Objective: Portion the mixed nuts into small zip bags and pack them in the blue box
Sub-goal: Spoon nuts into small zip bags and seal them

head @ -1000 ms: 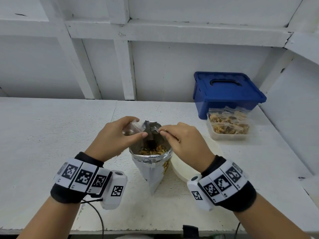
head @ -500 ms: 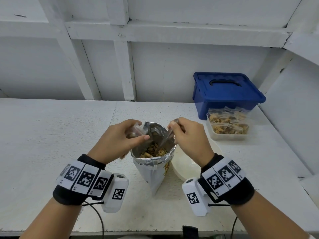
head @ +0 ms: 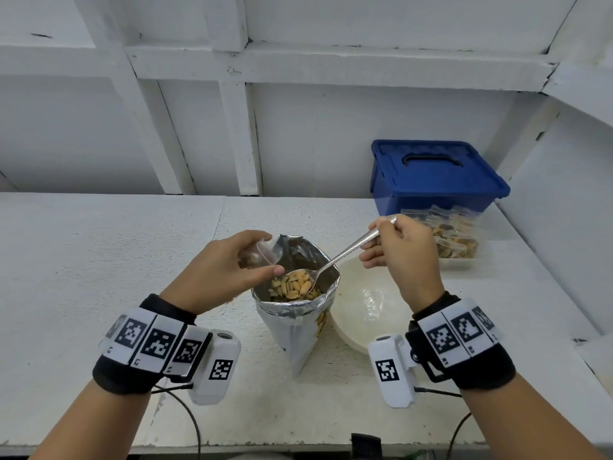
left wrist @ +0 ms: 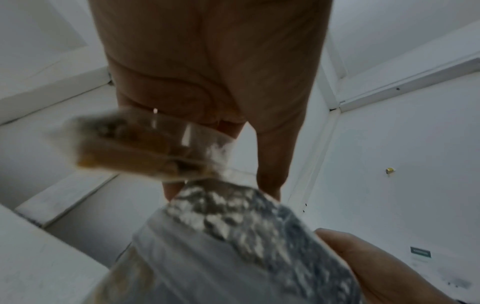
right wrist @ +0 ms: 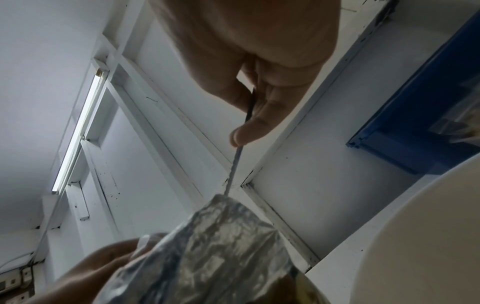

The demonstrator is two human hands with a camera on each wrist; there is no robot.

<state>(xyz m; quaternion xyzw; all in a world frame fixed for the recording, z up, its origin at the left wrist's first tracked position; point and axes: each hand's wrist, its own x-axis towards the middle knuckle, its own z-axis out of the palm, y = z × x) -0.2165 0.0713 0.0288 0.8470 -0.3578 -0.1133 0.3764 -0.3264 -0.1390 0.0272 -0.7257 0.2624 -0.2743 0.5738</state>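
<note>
Steel spoon (head: 335, 263) pinched in our right hand (head: 403, 257) lifts nuts (head: 295, 284) above the foil pouch (head: 295, 313); our left hand (head: 225, 273), gripping the zip bag (head: 262, 252) at its rim, awaits tipping.

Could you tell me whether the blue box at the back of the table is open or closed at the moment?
Closed. The blue box has its lid with the handle seated flat on top, while filled bags sit outside, in front of it.

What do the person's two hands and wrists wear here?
The left hand and right hand are bare. Each wrist has a black fabric band carrying white tiles with black square-code markers, plus a white boxy camera unit with its own marker. Thin black cables trail from the units.
</note>
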